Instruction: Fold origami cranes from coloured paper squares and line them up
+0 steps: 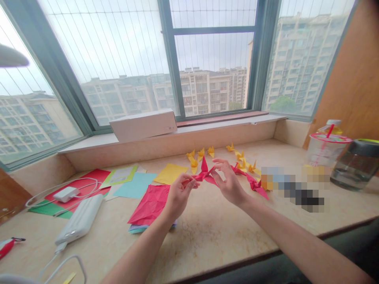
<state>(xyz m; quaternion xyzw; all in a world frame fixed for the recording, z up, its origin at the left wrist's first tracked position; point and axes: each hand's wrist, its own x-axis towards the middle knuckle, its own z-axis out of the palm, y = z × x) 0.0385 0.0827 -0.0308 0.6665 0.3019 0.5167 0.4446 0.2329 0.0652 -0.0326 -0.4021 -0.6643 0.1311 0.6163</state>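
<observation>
Between my left hand (179,197) and my right hand (229,181) is a red origami crane (204,173). Both hands pinch it, one at each outstretched end. A second red paper crane (251,181) lies just beyond my right hand, and several small yellow origami cranes (201,156) stand behind it. Nearest my left hand is a crumpled pinkish-red paper sheet (151,205). It lies over a small stack of paper. Yellow (171,174) and pale blue (134,185) sheets lie beside it.
A white power bank (78,221) and white charger (66,194) with cables sit at left on coloured paper. A plastic cup with a red straw (327,148) and a glass jar (357,163) stand at right. A white box (143,124) rests on the window ledge.
</observation>
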